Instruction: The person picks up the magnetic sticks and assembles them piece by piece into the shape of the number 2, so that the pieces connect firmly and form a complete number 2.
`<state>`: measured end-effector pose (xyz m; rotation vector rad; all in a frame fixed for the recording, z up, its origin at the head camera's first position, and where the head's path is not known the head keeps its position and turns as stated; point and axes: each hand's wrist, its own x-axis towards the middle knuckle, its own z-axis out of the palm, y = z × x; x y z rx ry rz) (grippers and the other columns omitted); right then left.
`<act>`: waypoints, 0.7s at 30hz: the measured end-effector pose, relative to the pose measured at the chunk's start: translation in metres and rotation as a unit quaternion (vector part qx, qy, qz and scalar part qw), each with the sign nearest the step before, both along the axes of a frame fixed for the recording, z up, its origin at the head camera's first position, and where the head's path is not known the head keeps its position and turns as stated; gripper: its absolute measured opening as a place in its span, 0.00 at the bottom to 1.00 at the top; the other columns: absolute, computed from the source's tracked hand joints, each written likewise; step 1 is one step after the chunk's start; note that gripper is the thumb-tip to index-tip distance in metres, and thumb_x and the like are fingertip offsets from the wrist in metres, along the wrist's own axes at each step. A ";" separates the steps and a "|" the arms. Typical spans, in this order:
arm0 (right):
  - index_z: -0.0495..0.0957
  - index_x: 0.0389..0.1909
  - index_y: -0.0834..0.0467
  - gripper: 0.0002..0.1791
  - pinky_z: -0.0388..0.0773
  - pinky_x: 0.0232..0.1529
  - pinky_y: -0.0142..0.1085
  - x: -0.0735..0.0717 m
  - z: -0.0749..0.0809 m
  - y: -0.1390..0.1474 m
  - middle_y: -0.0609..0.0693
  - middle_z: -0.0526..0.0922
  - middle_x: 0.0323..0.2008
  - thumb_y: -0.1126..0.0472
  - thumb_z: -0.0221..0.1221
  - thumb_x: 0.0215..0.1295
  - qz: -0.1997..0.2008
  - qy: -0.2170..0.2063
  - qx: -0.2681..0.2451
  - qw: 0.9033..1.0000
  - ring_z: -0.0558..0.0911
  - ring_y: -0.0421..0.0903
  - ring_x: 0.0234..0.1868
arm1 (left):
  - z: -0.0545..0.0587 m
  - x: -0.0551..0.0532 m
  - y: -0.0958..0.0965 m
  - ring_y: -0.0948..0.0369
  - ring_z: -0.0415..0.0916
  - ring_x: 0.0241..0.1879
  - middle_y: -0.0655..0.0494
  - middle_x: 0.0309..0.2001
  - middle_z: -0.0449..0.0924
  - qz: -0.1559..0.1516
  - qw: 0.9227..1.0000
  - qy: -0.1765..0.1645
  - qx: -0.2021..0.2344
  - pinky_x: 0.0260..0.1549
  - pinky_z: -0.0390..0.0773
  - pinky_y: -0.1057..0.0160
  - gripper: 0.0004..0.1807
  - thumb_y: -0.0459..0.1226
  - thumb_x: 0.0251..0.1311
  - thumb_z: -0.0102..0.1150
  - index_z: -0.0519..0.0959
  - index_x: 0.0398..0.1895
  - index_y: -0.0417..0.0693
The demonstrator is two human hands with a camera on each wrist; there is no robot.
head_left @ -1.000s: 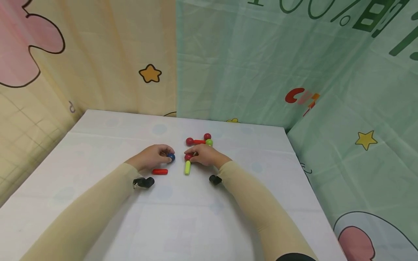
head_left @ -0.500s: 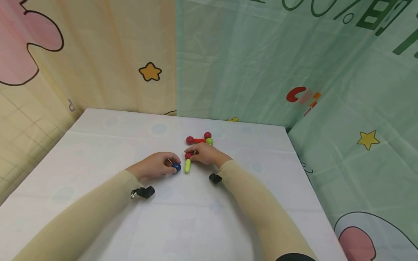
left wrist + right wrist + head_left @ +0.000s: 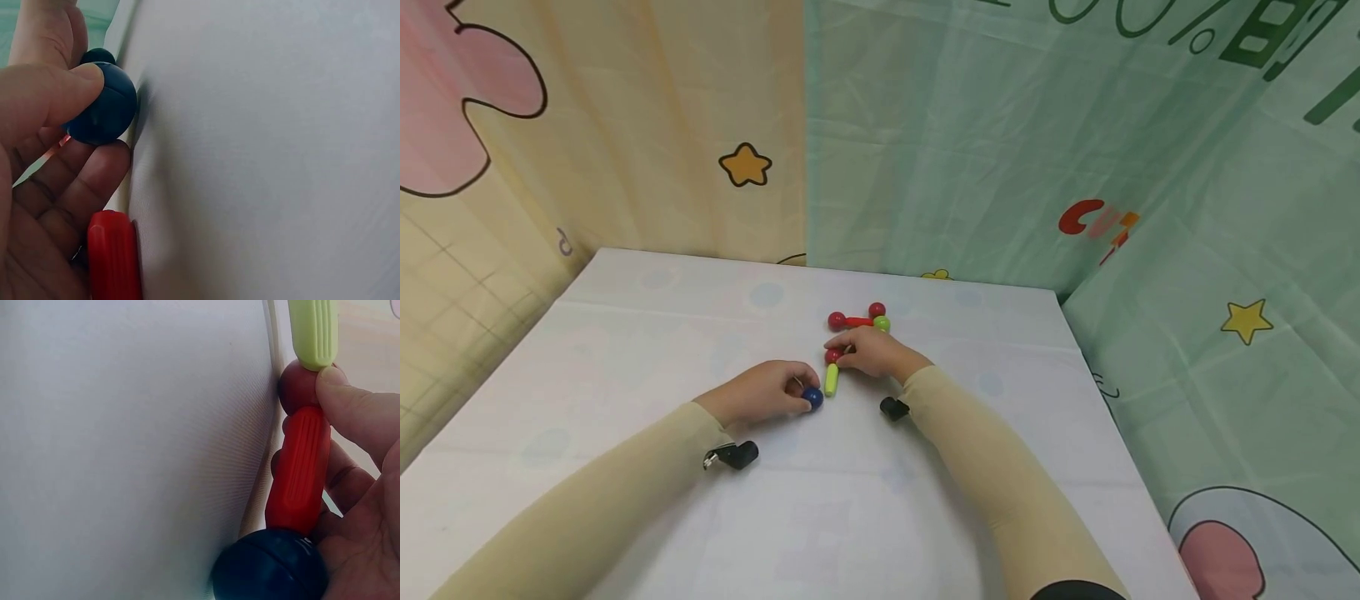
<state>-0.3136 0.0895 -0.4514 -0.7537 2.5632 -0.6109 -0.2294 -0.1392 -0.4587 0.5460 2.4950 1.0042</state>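
Left of the middle of the table, my left hand (image 3: 765, 392) pinches a blue ball (image 3: 109, 103) between thumb and fingers. A ridged red rod (image 3: 112, 256) lies by its palm, apart from the ball; in the head view the hand hides it. My right hand (image 3: 872, 352) pinches a red ball (image 3: 300, 387), thumb tip on it. From that ball a yellow-green rod (image 3: 831, 380) points toward me. On its other side a second red rod (image 3: 299, 469) joins it to another blue ball (image 3: 270, 565), both hidden under the right hand in the head view.
Beyond the right hand lies another joined piece: a red ball (image 3: 837, 321), a red rod (image 3: 859, 322), a green ball (image 3: 882, 323) and one more red ball (image 3: 877, 309). A white cloth covers the table (image 3: 820, 517). Printed curtains (image 3: 925, 167) stand behind and at the sides.
My left hand has moved right and toward me with the blue ball, and now covers the red rod that showed beside it. The right hand stays in place on the red ball.
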 end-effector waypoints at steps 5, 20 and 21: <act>0.80 0.69 0.46 0.23 0.76 0.69 0.41 0.000 0.002 -0.001 0.44 0.86 0.63 0.55 0.64 0.75 -0.001 0.002 0.006 1.000 0.81 0.43 0.60 | 0.000 0.003 0.003 0.62 0.78 0.41 0.62 0.38 0.85 -0.008 1.000 0.005 -0.003 0.48 0.77 0.59 0.14 0.40 0.65 0.72 0.84 0.52 0.54; 0.81 0.68 0.45 0.22 0.76 0.70 0.43 0.001 0.001 -0.002 0.45 0.87 0.60 0.56 0.64 0.75 -0.024 -0.009 0.007 1.000 0.80 0.43 0.58 | -0.005 0.006 0.010 0.63 0.79 0.46 0.61 0.46 0.85 -0.012 0.999 0.030 0.005 0.51 0.80 0.58 0.16 0.39 0.64 0.74 0.84 0.53 0.53; 0.81 0.68 0.45 0.22 0.76 0.70 0.43 0.002 0.001 -0.002 0.45 0.87 0.60 0.56 0.64 0.75 -0.024 -0.010 0.007 1.000 0.80 0.43 0.58 | -0.005 0.006 0.010 0.63 0.80 0.46 0.61 0.46 0.85 -0.011 0.999 0.030 0.006 0.52 0.80 0.57 0.16 0.39 0.64 0.74 0.84 0.53 0.53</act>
